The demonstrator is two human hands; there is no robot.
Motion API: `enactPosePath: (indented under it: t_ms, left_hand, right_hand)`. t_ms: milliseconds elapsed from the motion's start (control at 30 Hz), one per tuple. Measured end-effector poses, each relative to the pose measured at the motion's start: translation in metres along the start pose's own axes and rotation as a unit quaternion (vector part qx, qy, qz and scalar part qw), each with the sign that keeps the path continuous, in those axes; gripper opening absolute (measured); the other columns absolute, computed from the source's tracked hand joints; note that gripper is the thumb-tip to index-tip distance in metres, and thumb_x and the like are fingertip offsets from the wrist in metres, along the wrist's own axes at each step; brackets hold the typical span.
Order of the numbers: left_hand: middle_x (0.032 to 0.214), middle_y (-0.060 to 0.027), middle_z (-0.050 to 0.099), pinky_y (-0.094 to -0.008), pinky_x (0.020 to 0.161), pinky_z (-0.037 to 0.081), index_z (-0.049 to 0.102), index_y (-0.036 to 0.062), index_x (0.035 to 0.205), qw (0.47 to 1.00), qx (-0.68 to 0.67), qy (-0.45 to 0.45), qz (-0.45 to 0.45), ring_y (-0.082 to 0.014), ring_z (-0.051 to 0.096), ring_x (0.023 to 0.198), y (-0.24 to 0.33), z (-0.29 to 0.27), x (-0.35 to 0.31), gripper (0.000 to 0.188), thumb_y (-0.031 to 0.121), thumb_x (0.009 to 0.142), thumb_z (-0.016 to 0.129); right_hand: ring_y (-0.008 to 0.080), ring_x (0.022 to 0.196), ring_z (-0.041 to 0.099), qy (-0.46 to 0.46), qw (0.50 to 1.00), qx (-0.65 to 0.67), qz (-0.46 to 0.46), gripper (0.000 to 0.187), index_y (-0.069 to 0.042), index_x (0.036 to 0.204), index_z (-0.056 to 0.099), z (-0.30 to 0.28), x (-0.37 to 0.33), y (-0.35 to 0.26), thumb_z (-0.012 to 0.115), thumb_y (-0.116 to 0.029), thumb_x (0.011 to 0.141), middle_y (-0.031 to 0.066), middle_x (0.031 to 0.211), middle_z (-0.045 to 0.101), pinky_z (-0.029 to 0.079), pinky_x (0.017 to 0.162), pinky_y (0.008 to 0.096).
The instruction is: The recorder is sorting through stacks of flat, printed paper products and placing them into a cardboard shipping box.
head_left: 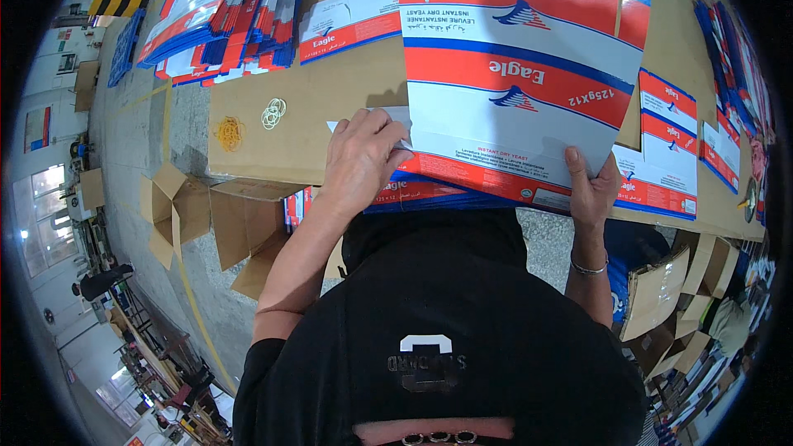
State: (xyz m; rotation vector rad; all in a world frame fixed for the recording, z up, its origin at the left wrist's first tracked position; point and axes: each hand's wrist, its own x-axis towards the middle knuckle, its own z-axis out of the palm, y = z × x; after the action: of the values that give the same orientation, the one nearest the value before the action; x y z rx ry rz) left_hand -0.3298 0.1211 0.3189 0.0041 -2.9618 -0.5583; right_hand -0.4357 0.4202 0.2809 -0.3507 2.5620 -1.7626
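Note:
A large flat carton blank (512, 136), printed in red, white and blue, is held up tilted in front of me. My right hand (591, 186) grips its lower right edge, thumb on the printed face and fingers behind. On the left side, my left hand (361, 153) closes its bent fingers over a small white flap (395, 116) at the blank's edge; the fingertips are partly hidden. Beneath the held blank, more flat blanks (421, 194) lie in a pile at the table's near edge.
Stacked blanks (239, 12) stand at the table's far left, with other blanks (669, 144) on the right. White rubber bands (273, 113) and yellow rubber bands (229, 134) lie on the brown tabletop (314, 140). Open cardboard boxes (175, 206) sit at left; more boxes (657, 293) are at lower right.

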Motion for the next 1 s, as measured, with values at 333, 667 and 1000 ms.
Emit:
enactPosePath:
  t_ms: [333, 667, 1000]
  left_hand:
    - [0.080, -0.0075, 0.066, -0.0389, 0.071, 0.049, 0.064, 0.0046, 0.075, 1.000, -0.003, 0.020, -0.015, -0.0270, 0.059, 0.083, 0.004, -0.003, 0.002, 0.021, 0.008, 0.063, 0.081]
    - [0.085, -0.0076, 0.069, -0.0369, 0.074, 0.051, 0.068, 0.0055, 0.079, 0.998, -0.009, 0.048, -0.048, -0.0269, 0.060, 0.084, -0.017, -0.006, 0.001, 0.014, 0.007, 0.069, 0.077]
    - [0.125, -0.0141, 0.058, -0.0433, 0.097, 0.044, 0.068, 0.0094, 0.112, 0.985, 0.016, 0.172, 0.027, -0.0344, 0.053, 0.117, -0.004, -0.012, -0.005, 0.036, 0.003, 0.077, 0.071]
  right_hand:
    - [0.0211, 0.084, 0.066, -0.030, 0.998, 0.024, 0.050, 0.042, 0.002, 0.115, 0.058, -0.001, 0.009, 0.007, 0.067, -0.032, 0.090, 0.0166, 0.095, 0.069, 0.054, 0.076, 0.0341]
    - [0.0121, 0.090, 0.061, -0.095, 0.982, 0.142, 0.082, 0.034, 0.001, 0.123, 0.053, 0.015, 0.013, 0.032, 0.060, -0.017, 0.096, 0.0094, 0.103, 0.066, 0.049, 0.080, 0.0274]
    - [0.0098, 0.084, 0.060, -0.019, 0.952, 0.295, 0.080, 0.029, 0.001, 0.114, 0.058, 0.090, 0.121, 0.010, 0.062, -0.019, 0.094, 0.0072, 0.094, 0.065, 0.049, 0.072, 0.0245]
